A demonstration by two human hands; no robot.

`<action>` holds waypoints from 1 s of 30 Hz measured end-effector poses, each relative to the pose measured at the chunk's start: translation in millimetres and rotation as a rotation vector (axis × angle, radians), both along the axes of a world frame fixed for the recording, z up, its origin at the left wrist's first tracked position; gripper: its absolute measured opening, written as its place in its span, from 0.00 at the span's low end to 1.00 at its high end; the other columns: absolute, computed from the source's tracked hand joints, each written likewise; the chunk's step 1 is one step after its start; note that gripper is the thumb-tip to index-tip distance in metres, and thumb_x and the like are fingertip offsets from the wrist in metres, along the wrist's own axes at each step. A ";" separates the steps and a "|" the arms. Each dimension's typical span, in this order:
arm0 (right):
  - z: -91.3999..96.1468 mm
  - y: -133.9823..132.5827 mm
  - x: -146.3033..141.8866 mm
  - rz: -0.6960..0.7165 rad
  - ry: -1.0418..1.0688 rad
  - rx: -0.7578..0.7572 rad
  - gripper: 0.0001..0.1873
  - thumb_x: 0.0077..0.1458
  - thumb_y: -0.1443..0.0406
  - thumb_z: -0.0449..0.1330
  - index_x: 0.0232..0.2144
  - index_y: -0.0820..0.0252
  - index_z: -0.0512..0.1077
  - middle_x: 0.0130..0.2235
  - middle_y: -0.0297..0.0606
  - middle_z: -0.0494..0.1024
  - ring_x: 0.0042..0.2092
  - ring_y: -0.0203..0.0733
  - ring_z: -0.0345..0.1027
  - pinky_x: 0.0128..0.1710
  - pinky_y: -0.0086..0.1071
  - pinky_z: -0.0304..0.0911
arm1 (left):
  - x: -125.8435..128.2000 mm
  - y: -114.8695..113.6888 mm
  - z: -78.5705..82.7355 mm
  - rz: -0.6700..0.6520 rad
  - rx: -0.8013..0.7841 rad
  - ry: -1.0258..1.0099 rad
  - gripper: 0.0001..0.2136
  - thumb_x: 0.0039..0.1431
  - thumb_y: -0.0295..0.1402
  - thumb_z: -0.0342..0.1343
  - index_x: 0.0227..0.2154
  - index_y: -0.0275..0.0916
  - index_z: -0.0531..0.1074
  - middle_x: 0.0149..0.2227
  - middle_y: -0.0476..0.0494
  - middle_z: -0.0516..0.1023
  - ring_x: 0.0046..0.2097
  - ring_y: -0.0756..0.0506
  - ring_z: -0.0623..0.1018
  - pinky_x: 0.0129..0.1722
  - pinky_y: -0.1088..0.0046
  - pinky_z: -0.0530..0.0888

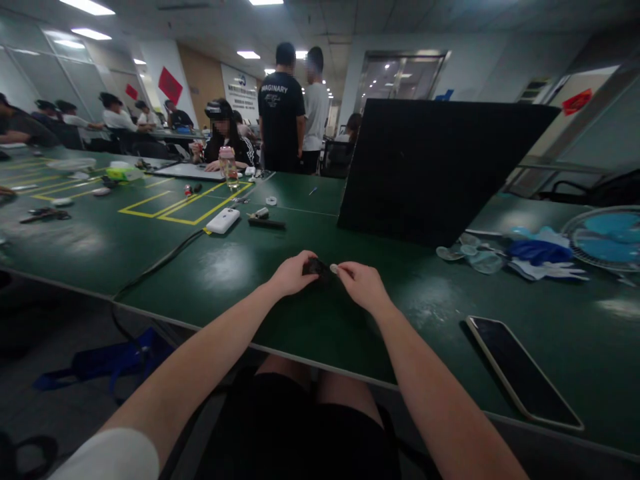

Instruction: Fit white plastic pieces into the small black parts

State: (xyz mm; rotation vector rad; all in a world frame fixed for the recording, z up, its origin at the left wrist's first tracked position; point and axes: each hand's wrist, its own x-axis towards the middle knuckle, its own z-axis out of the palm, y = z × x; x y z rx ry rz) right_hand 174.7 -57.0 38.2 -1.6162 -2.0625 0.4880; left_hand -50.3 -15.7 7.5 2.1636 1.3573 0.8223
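My left hand (pixel 293 273) is closed around a small black object (pixel 316 268) just above the dark green table (pixel 225 280). My right hand (pixel 361 284) pinches a tiny pale round piece (pixel 334 269) against the right end of that black object. Both hands meet near the table's front edge, in front of my lap. What the black object is I cannot make out.
A dark phone (pixel 523 370) lies at the right front. A black board (pixel 430 167) leans behind; blue gloves (pixel 540 253) and a fan (pixel 607 237) sit right. A white power bank (pixel 223 220) with cable lies left. Several people sit and stand at the far tables.
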 end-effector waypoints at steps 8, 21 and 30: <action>-4.7 -4.3 -18.4 0.037 -0.094 0.211 0.12 0.66 0.61 0.57 0.49 0.53 0.76 0.39 0.37 0.77 0.36 0.40 0.70 0.34 0.33 0.64 | 4.2 -9.3 4.4 -0.119 0.020 0.045 0.24 0.55 0.38 0.65 0.54 0.45 0.69 0.47 0.45 0.81 0.50 0.41 0.80 0.53 0.61 0.75; 41.2 2.2 55.9 -0.489 -0.229 -0.137 0.34 0.59 0.37 0.52 0.40 0.58 0.78 0.40 0.48 0.79 0.39 0.52 0.73 0.34 0.40 0.66 | 3.1 -7.0 1.5 -0.014 -0.022 0.066 0.24 0.56 0.42 0.64 0.54 0.46 0.68 0.47 0.44 0.81 0.48 0.41 0.81 0.48 0.64 0.76; 12.2 9.8 54.4 -0.014 -0.205 -0.332 0.17 0.55 0.50 0.63 0.39 0.54 0.81 0.41 0.39 0.81 0.40 0.44 0.74 0.36 0.34 0.65 | 5.0 -5.5 3.2 0.060 -0.008 0.129 0.24 0.56 0.42 0.65 0.54 0.45 0.68 0.45 0.43 0.81 0.48 0.40 0.80 0.48 0.64 0.75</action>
